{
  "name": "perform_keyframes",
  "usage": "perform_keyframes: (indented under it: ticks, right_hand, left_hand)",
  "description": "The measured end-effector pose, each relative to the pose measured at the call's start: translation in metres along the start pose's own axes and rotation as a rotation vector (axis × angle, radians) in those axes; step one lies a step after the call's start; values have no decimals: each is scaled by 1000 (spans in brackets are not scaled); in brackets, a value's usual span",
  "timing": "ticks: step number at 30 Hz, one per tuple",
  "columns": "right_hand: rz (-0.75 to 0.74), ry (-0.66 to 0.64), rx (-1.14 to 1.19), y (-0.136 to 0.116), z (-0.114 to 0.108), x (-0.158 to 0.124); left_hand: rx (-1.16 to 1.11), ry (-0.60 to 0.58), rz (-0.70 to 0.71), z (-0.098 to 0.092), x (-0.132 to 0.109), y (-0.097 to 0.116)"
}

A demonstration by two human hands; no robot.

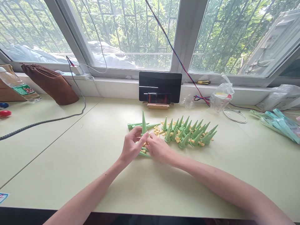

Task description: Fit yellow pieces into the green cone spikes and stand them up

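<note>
My left hand (pixel 132 144) is closed around a green plastic spike (pixel 143 120) that stands point up, its lower end among the fingers. Close against it, my right hand (pixel 159 147) has its fingers pinched together at the spike's base; what they grip is hidden. Behind and below my hands lie loose green spikes (pixel 134 125), partly covered by them. Small yellow valve-like pieces (pixel 158 131) are heaped just beyond my right hand. To the right, several green spikes (pixel 187 128) stand point up in rows, with yellow pieces fitted near their bases.
At the back, a black tablet (pixel 160 82) leans behind a phone (pixel 159 98) on a small cardboard stand (pixel 158 106). A brown pouch (pixel 51 84), a bottle (pixel 20 86) and a dark cable (pixel 47 119) are left. A bagged cup (pixel 221 97) and teal plastic items (pixel 278 123) are right.
</note>
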State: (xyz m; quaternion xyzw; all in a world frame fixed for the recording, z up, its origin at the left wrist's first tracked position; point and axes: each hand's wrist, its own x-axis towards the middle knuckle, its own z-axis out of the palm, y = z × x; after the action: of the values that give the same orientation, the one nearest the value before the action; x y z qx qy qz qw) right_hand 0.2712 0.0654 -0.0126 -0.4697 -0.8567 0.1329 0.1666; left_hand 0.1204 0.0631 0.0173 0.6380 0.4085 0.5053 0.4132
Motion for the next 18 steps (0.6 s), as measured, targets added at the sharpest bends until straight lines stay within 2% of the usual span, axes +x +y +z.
perform_keyframes:
  ticks: [5, 9, 14, 18]
  right_hand:
    - [-8, 61, -11, 4, 6, 4]
    - [-8, 113, 30, 2, -1, -1]
    - [-68, 215, 128, 3, -14, -27]
    - [-143, 285, 200, 15, -15, -56]
  left_hand:
    - [19, -9, 6, 0, 0, -1]
    - [12, 6, 19, 1, -1, -2]
    - [10, 33, 51, 4, -6, 0]
    - [59, -48, 95, 14, -15, 0]
